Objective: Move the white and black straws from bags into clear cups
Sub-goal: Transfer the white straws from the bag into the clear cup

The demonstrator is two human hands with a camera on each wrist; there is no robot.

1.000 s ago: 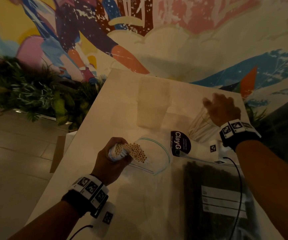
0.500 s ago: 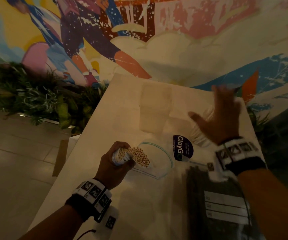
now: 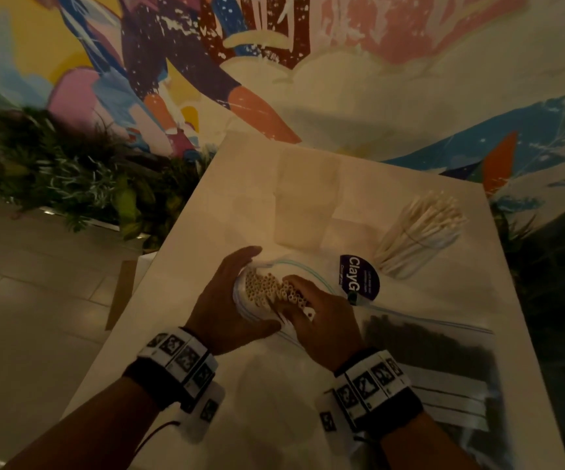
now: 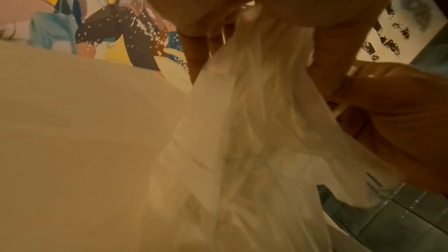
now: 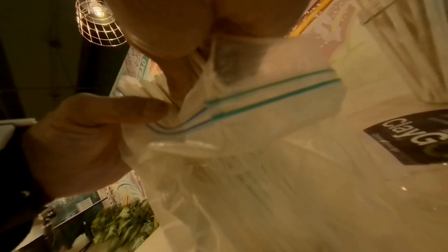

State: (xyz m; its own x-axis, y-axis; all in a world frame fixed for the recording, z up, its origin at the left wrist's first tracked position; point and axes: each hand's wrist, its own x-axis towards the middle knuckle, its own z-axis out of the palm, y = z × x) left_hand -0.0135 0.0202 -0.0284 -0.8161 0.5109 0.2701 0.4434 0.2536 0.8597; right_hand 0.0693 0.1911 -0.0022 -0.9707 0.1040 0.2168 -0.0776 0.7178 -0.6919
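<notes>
My left hand [image 3: 221, 305] grips the clear zip bag [image 3: 311, 271] round a bundle of white straws [image 3: 267, 290], whose open ends point up at me. My right hand [image 3: 321, 322] lies against it from the right, fingers curled down into the straw ends at the bag's mouth. In the right wrist view the bag's teal zip [image 5: 266, 94] runs under my right palm [image 5: 179, 7], and a finger of my left hand [image 5: 135, 106] presses at its fold. A clear cup [image 3: 420, 232] at the far right holds several white straws. A bag of black straws [image 3: 433, 361] lies at the near right.
An empty clear cup [image 3: 304, 201] stands at the table's far middle. A dark round ClayG sticker [image 3: 359, 279] lies between the bag and the filled cup. The pale table [image 3: 206, 418] ends at the left over a tiled floor; plants [image 3: 70, 184] and a mural wall stand behind.
My right hand left the far-right cup, swung back across the table and came down on the straw ends in the bag. My left hand turned the bag's mouth up.
</notes>
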